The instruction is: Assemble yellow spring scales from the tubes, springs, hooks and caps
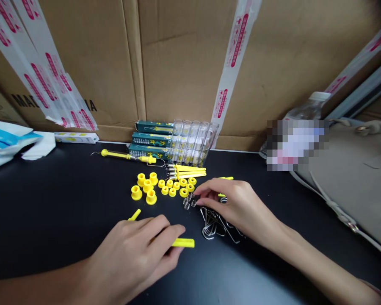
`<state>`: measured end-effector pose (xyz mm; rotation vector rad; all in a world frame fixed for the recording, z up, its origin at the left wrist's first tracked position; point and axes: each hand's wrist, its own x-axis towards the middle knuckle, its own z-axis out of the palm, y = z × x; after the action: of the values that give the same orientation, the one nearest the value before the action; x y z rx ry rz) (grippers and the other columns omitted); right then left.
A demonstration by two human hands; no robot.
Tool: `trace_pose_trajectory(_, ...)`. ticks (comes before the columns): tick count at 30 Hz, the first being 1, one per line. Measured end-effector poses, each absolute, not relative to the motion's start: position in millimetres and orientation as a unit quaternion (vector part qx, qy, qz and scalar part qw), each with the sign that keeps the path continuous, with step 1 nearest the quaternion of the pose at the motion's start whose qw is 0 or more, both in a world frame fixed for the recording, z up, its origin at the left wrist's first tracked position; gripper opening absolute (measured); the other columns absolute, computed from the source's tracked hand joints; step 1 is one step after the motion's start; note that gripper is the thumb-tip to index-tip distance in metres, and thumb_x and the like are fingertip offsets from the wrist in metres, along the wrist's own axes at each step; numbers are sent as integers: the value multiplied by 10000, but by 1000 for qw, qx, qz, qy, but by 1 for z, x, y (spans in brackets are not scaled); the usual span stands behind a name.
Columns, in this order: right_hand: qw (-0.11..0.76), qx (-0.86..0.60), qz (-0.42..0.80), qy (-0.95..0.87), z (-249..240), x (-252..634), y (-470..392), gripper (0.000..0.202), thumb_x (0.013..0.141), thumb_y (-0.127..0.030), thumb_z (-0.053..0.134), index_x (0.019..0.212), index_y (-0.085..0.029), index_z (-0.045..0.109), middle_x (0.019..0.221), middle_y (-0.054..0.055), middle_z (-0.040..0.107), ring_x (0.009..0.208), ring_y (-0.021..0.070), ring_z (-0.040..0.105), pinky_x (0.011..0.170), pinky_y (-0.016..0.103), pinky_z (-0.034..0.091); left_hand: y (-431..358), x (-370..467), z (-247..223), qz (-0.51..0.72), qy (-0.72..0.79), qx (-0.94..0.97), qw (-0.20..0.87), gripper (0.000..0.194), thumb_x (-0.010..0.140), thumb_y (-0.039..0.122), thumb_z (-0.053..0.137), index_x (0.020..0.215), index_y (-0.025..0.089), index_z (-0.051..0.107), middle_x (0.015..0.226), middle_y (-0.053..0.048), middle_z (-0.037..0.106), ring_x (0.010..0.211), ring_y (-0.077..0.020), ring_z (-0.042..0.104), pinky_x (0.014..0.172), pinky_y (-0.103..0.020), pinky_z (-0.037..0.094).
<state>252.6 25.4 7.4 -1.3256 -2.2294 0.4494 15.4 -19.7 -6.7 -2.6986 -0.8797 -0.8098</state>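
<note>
My left hand [142, 250] is closed around a yellow plastic piece [184, 242] whose end sticks out to the right. Another yellow end [135, 215] shows above the back of that hand. My right hand [225, 197] reaches with thumb and index finger nearly together at a small group of metal springs [186, 204]; whether a spring is between the fingertips is too small to tell. Bent metal hooks [212, 224] lie below my right hand. Yellow flanged caps [147, 185] and smaller yellow rings [172, 192] stand left of the springs. Yellow strips with springs [190, 171] lie behind them.
Clear tubes [193, 142] and green boxes [150, 151] stand at the back, near an assembled yellow spring scale [116, 155]. Cardboard boxes [178, 63] form the rear wall. A bottle [307, 108] and a beige bag [352, 178] are at the right, plastic packaging [9, 142] at the left.
</note>
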Motion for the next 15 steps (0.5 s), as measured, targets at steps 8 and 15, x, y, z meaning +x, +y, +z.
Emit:
trace_pose_trajectory(8, 237, -503, 172, -813, 3, 254, 31, 222, 765, -74, 810, 965, -163, 772, 816, 15, 755, 654, 137, 669, 646, 251, 544, -20, 13, -11, -274, -338, -891, 129, 294, 944, 171, 422, 1155, 148, 626, 854, -21, 748, 754, -200, 728, 624, -319, 547)
trace_pose_trajectory(15, 237, -484, 190, -821, 3, 253, 28, 131, 833, -74, 751, 915, -175, 771, 860, 7, 768, 742, 138, 704, 708, 240, 533, -18, 8, -6, -229, -341, -904, 117, 445, 942, 80, 308, 1293, 64, 582, 1035, -81, 749, 892, -208, 697, 778, -325, 563)
